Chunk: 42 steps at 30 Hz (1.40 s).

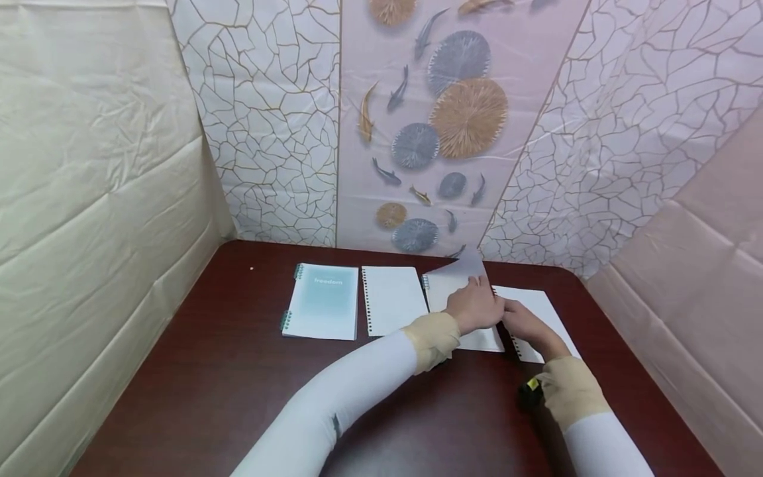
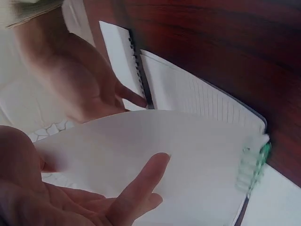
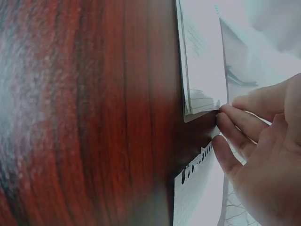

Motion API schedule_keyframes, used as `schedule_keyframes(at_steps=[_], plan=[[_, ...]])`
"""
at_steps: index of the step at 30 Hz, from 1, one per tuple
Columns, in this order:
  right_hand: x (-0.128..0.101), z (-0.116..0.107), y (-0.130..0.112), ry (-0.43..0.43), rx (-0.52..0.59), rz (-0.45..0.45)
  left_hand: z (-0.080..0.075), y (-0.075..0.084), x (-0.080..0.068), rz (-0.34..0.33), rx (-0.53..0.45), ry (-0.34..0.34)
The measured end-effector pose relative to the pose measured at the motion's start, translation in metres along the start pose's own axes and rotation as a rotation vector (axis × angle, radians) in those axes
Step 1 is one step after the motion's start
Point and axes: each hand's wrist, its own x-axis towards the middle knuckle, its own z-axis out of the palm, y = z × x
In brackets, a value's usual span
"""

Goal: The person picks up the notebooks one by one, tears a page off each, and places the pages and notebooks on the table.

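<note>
A ring-bound notebook (image 1: 450, 283) with pale pages lies at the centre right of the table, one white page (image 2: 197, 146) raised and curving up. My left hand (image 1: 475, 309) holds this page; in the left wrist view its fingers (image 2: 141, 186) lie across the near face, the thumb partly hidden. My right hand (image 1: 530, 326) is beside the notebook's right edge. In the right wrist view its fairly straight fingertips (image 3: 225, 153) are close to the notebook's corner and a stack of hole-punched paper (image 3: 200, 188); whether they touch the notebook is unclear.
To the left lie a teal-and-white "freedom" notebook (image 1: 324, 301) with split ring binding and a hole-punched white stack (image 1: 393, 299). Another punched stack (image 1: 542, 311) is partly under the right arm. A small black-and-yellow object (image 1: 530, 391) is near the right wrist. Fabric walls surround the table (image 1: 238, 397).
</note>
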Motion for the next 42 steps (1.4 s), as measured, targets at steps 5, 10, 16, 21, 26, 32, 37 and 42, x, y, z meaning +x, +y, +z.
schedule_keyframes(at_steps=[5, 10, 16, 21, 26, 32, 37, 42], plan=[[-0.006, -0.003, -0.002, 0.002, 0.132, 0.002, 0.01, 0.01, 0.001, -0.052, 0.035, -0.012], [-0.009, -0.002, 0.0, 0.023, 0.262, -0.007, 0.02, 0.013, 0.001, -0.082, 0.074, -0.035], [-0.007, 0.002, 0.001, 0.037, 0.356, -0.016, 0.035, 0.012, 0.01, -0.118, 0.169, -0.054], [-0.001, 0.004, -0.007, 0.081, 0.381, 0.039, 0.046, 0.014, 0.02, -0.132, 0.252, -0.047], [0.0, 0.006, -0.015, 0.106, 0.4, 0.068, 0.051, 0.019, 0.023, -0.182, 0.322, -0.075], [-0.002, 0.004, -0.022, 0.171, 0.346, 0.025, 0.055, 0.024, 0.022, -0.182, 0.456, -0.181], [0.0, 0.006, -0.03, 0.226, 0.266, -0.013, 0.06, 0.017, 0.02, -0.204, 0.582, -0.171], [-0.003, -0.003, -0.037, 0.328, 0.13, 0.016, 0.048, 0.002, 0.02, -0.11, 0.445, -0.004]])
